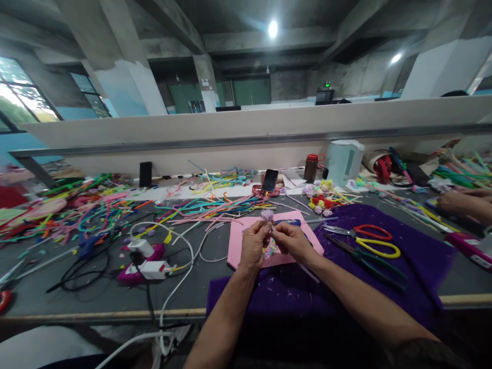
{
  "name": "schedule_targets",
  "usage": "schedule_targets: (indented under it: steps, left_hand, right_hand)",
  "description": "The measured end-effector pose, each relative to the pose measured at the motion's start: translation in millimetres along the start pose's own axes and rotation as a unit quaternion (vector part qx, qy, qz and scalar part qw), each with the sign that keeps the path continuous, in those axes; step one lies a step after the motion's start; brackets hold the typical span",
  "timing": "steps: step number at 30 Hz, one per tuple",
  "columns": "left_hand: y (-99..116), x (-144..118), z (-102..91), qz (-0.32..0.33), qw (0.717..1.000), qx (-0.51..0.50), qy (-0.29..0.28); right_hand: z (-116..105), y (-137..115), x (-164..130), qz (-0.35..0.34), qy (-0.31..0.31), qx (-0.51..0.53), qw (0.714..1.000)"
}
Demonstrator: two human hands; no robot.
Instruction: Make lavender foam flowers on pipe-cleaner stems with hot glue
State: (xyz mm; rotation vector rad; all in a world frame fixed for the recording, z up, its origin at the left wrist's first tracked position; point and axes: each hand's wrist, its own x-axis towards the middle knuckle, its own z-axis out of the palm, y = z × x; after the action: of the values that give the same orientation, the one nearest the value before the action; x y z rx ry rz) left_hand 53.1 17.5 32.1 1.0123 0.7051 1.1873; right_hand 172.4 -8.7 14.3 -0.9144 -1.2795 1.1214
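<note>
The left hand (pixel 253 241) pinches a lilac fluffy flower (pixel 267 215) above the pink board (pixel 236 245) — bloom upward, just over its fingertips. The right hand (pixel 291 240) meets it below the bloom — its grip cannot be told.

Dark table (pixel 96 296) bears purple cloth (pixel 417 261); coloured stems (pixel 49 207) heaped left; magenta power strip (pixel 126 277) near front edge.

Bare forearms (pixel 230 315), dark right sleeve (pixel 421 353)
</note>
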Motion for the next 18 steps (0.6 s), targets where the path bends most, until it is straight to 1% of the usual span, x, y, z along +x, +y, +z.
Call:
schedule_targets:
  steps: [3,7,11,18]
  left_hand:
    - [1.0,-0.7,0.3,-0.021,0.999,0.004,-0.034]
    - [1.5,0.3,-1.4,-0.052,0.997,-0.014,-0.051]
    - [0.6,1.7,-3.6,-0.051,0.998,-0.025,-0.04]
    - [0.1,1.7,-3.4,-0.041,0.998,-0.047,-0.018]
  right_hand:
    - [-4.4,-1.8,2.2,0.006,-0.004,0.029,1.0]
    - [-7.1,-4.4,2.7,0.028,-0.031,0.072,0.997]
    - [-5.7,-3.1,1.7,0.04,-0.051,0.092,0.994]
    - [-3.9,-0.3,1.3,0.049,-0.066,0.095,0.992]
